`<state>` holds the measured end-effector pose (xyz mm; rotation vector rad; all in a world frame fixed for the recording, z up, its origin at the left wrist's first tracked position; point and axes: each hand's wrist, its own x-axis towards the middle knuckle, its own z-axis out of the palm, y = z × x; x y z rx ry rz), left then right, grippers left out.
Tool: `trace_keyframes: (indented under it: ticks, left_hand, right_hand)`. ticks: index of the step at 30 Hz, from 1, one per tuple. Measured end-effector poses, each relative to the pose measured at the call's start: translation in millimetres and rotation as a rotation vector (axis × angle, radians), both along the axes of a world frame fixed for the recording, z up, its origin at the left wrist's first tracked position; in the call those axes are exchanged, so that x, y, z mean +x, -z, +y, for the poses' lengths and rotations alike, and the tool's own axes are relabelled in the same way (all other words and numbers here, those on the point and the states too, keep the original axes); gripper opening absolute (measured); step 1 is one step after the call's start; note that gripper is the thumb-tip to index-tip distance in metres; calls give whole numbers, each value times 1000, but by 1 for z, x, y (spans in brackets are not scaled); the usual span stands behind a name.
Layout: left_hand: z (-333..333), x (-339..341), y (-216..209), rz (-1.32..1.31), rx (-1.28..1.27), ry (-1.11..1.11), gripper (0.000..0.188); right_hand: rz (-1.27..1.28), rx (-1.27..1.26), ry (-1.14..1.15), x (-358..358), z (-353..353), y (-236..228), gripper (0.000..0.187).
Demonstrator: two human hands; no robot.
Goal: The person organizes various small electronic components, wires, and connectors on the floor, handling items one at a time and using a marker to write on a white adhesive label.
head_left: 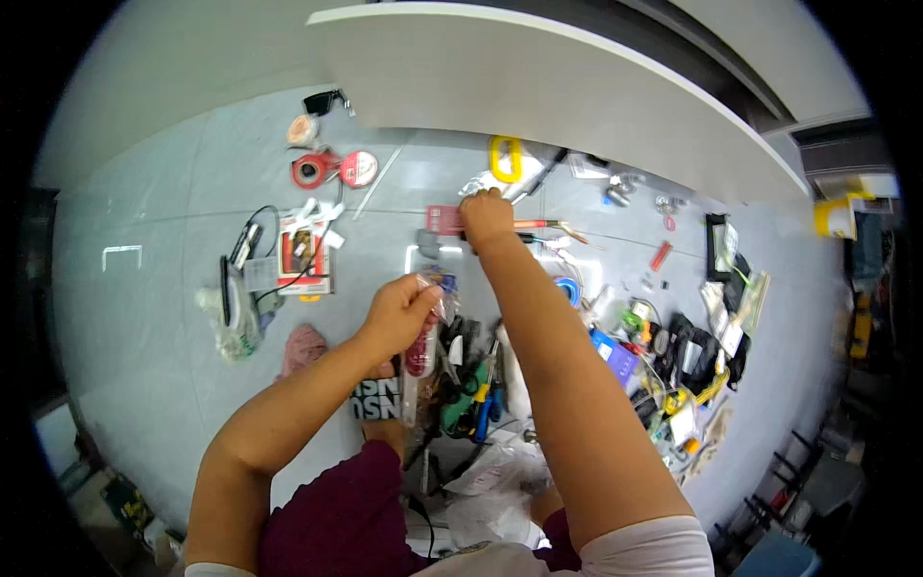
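Note:
My left hand (396,315) is closed on the top of a clear plastic package, pinched between thumb and fingers. Inside the package (420,354) is a long dark-red item whose kind I cannot make out. Farther out, my right hand (487,217) is curled down at the floor, its fingertips hidden beneath it. A red card (442,219) lies just left of that hand, and a thin tool with an orange-red part (535,224) sticks out to its right. Whatever the right fingers hold is out of sight.
Beyond the right hand lies a yellow oval ring (505,160), below a white panel (538,87). Red tape rolls (359,169) and a red-and-white box (304,255) lie to the left. Hand tools (481,399) are heaped near my legs; pouches and cables (687,351) spread rightward.

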<state>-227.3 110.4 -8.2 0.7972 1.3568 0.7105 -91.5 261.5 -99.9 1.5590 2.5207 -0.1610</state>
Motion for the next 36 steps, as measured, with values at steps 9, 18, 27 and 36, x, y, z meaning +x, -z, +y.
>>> trace_keyframes:
  ticks: [9, 18, 27, 36]
  left_hand:
    - [-16, 31, -70, -158, 136, 118, 17]
    - [-95, 67, -83, 31, 376, 572, 34]
    - [-163, 151, -54, 0, 114, 925, 34]
    - [-174, 175, -1, 10, -6, 965, 36]
  right_hand:
    - [332, -43, 348, 70, -25, -23, 26]
    - [1292, -997, 629, 183, -211, -176, 8]
    - [823, -709, 712, 204, -383, -183, 35]
    - [835, -625, 748, 209, -399, -111, 35]
